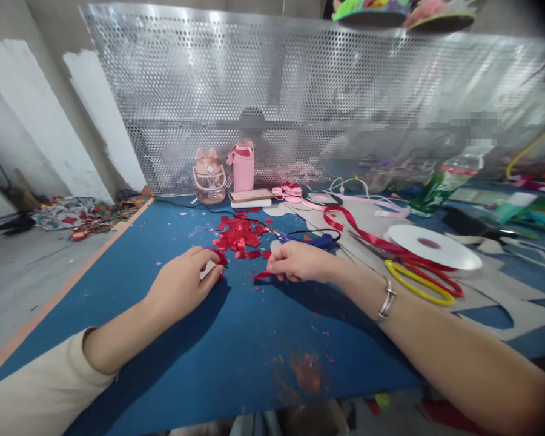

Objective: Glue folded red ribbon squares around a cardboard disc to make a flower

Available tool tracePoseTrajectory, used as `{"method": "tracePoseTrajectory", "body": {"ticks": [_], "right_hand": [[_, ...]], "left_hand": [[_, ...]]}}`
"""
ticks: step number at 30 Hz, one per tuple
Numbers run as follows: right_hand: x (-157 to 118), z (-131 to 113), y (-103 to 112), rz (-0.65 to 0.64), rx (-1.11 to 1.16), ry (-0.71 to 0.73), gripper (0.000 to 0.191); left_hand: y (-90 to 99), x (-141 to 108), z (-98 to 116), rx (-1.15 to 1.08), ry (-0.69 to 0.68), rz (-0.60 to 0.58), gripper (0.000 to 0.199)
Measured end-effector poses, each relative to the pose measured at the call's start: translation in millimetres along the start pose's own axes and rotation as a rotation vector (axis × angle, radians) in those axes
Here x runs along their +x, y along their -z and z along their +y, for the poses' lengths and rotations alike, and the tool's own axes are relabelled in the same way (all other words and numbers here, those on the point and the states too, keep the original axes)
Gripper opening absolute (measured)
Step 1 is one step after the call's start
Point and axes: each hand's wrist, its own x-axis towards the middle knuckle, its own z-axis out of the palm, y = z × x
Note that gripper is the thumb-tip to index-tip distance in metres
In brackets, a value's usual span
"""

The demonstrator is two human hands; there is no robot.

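Over the blue table (154, 357), my left hand (184, 275) is curled round a small white piece with red material (222, 259) at its edge. My right hand (295, 261) pinches a small red ribbon piece (263, 275), which points left towards my left hand. A whitish bit shows just above the right fingers. Between and beyond both hands lies a loose pile of cut red pieces (239, 234). A tool with a blue handle (320, 242) rests just behind my right hand, its tip near the pile.
At the back stand a clear pink bottle (209, 178) and a pink pouch (243, 169), beside a phone (252, 195). On the right are a white ribbon spool (431, 245), yellow-handled scissors (420, 283), grey sheets, cables and a green bottle (447, 181). A perforated metal screen (200, 91) rises behind.
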Motion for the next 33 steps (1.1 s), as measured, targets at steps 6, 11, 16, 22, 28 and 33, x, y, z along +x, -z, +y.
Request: {"method": "tracePoseTrajectory", "body": {"ticks": [6,11,16,22,28,33], "right_hand": [[-12.9,-9.6,10.2,0.042,-0.145,0.005,0.02],[-22.5,-18.3,37.2,-0.036,-0.187,0.01,0.029],[-25.6,-11.6,51.4,-0.092,-0.15,0.073,0.032],[-26.3,0.6,48.4,-0.127,-0.138,0.155,0.036],[-13.2,40.8,79.1,0.175,-0.379,0.152,0.035],[-0.2,74.6,85.3,0.246,-0.591,0.196,0.062]], "left_hand": [[-9.4,-8.2,12.1,-0.073,-0.15,-0.058,0.03],[-11.5,-0.9,37.0,-0.098,-0.2,-0.12,0.03],[-13.9,24.5,61.6,-0.162,-0.15,-0.152,0.059],[-27.0,49.0,64.3,-0.183,-0.207,-0.305,0.067],[-35.1,52.2,69.2,-0.025,-0.384,-0.317,0.034],[-24.6,18.7,68.7,0.085,-0.383,-0.31,0.037]]}}
